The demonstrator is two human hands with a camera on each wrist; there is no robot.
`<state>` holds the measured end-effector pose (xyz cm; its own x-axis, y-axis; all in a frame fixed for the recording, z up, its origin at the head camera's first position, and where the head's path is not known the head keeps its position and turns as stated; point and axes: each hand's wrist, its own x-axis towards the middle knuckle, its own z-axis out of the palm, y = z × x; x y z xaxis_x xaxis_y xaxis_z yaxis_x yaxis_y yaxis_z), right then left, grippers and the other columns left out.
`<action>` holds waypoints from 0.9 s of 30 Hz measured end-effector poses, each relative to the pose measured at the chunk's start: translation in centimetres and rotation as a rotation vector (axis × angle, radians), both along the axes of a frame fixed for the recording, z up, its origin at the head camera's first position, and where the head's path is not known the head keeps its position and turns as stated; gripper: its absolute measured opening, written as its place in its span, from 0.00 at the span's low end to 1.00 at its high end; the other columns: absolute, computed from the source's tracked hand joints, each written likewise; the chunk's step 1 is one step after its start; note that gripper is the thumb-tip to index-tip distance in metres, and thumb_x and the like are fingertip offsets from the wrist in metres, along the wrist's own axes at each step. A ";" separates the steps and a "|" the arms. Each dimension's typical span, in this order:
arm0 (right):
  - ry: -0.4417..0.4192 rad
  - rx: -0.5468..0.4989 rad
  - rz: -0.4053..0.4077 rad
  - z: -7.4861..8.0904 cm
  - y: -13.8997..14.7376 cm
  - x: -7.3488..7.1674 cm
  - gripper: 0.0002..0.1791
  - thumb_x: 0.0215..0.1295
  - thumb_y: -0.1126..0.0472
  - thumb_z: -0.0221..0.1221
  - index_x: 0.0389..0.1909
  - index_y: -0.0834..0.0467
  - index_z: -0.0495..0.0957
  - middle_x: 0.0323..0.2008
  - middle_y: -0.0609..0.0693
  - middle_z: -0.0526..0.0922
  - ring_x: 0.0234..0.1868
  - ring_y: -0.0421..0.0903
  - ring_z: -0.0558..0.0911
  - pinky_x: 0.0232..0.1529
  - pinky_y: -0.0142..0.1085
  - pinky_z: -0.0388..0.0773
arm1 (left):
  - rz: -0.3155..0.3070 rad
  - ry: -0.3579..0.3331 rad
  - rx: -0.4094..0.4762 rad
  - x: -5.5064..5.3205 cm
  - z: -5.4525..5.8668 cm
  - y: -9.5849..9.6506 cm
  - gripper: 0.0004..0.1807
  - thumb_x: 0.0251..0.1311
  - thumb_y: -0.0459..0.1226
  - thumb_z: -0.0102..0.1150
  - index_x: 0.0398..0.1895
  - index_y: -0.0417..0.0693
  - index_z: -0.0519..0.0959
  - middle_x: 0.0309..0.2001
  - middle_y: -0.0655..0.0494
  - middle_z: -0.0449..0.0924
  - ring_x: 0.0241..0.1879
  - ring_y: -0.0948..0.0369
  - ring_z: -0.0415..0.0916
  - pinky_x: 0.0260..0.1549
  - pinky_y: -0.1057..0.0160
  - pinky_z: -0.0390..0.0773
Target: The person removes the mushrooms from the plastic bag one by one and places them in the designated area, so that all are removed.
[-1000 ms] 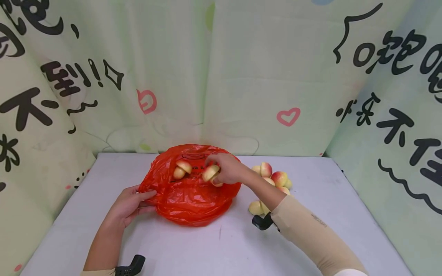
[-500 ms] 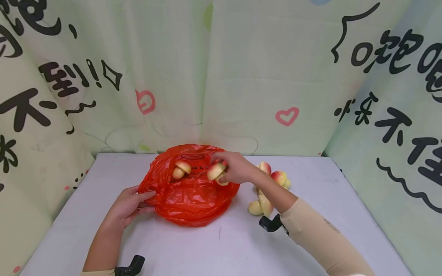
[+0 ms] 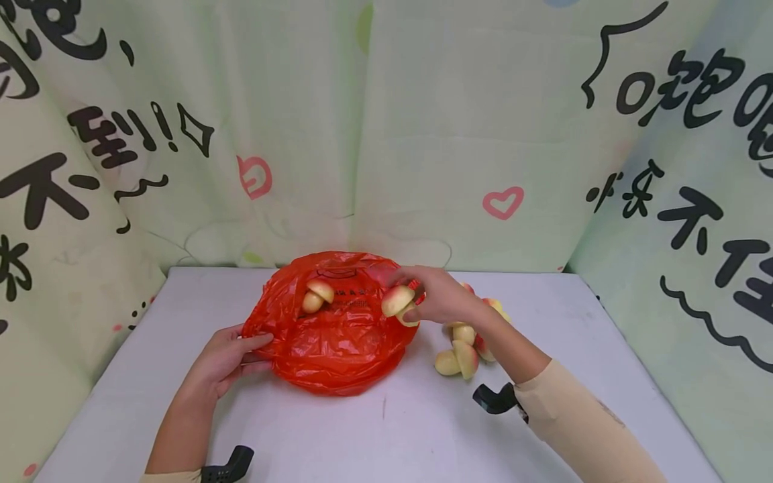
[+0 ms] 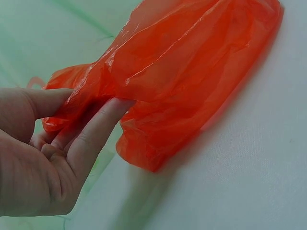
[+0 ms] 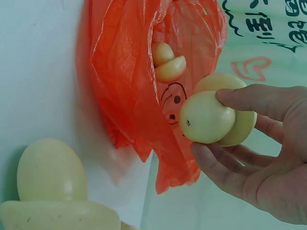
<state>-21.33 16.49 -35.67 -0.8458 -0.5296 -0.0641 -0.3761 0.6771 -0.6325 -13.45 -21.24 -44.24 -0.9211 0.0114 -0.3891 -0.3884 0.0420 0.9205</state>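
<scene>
A red plastic bag (image 3: 344, 349) lies with its mouth spread on the table. My left hand (image 3: 229, 355) pinches its left edge; the left wrist view shows the thumb and fingers on the thin bag film (image 4: 192, 52). At the bag's right edge, my right hand (image 3: 437, 295) holds a yellow toy mushroom (image 3: 396, 300) with a rounded cap. In the right wrist view the thumb and fingers grip this toy mushroom (image 5: 208, 117) in front of the bag. Another toy mushroom (image 3: 317, 296) is in the bag's mouth, left of centre.
Several yellow-and-red toy mushrooms (image 3: 457, 359) lie in a group right of the bag, partly hidden by the right forearm. The white table (image 3: 338, 436) is enclosed by pale green curtains (image 3: 423, 134) at its back and sides.
My right hand has moved right, from over the bag's mouth to its right edge, still holding the toy mushroom. My left hand and the bag have barely moved.
</scene>
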 end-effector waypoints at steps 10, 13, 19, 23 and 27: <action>-0.038 -0.062 -0.025 0.1 2.9 1.3 0.28 0.56 0.65 0.74 0.57 0.46 0.81 0.57 0.49 0.82 0.50 0.52 0.84 0.40 0.39 0.88 | -0.004 0.000 -0.001 -0.1 0.0 0.0 0.37 0.72 0.43 0.63 0.76 0.35 0.62 0.56 0.46 0.83 0.41 0.59 0.89 0.44 0.57 0.90; -0.028 -0.066 -0.033 0.1 3.9 1.9 0.28 0.56 0.65 0.75 0.57 0.46 0.81 0.56 0.49 0.82 0.50 0.51 0.84 0.44 0.40 0.88 | -0.008 0.007 0.003 0.0 0.1 0.0 0.37 0.72 0.43 0.64 0.75 0.34 0.62 0.54 0.49 0.84 0.41 0.59 0.89 0.44 0.57 0.90; -0.031 -0.083 -0.048 -0.3 5.8 2.9 0.27 0.57 0.66 0.74 0.58 0.47 0.81 0.55 0.51 0.82 0.51 0.53 0.83 0.45 0.38 0.88 | -0.012 0.021 0.011 0.2 0.3 0.0 0.35 0.72 0.41 0.63 0.74 0.32 0.64 0.47 0.53 0.86 0.40 0.59 0.89 0.43 0.59 0.90; -0.028 -0.077 -0.054 -0.6 6.9 3.7 0.27 0.58 0.66 0.73 0.58 0.48 0.80 0.56 0.52 0.82 0.51 0.52 0.83 0.44 0.36 0.88 | -0.007 0.011 0.016 0.2 0.2 0.0 0.36 0.72 0.42 0.63 0.74 0.33 0.63 0.48 0.53 0.86 0.41 0.58 0.90 0.43 0.59 0.90; -0.002 -0.081 -0.058 -0.6 7.9 4.6 0.28 0.57 0.66 0.74 0.59 0.50 0.80 0.56 0.52 0.82 0.50 0.50 0.83 0.44 0.37 0.87 | -0.004 0.005 0.018 0.1 0.1 0.0 0.36 0.72 0.42 0.64 0.75 0.33 0.63 0.49 0.52 0.86 0.41 0.58 0.90 0.43 0.58 0.90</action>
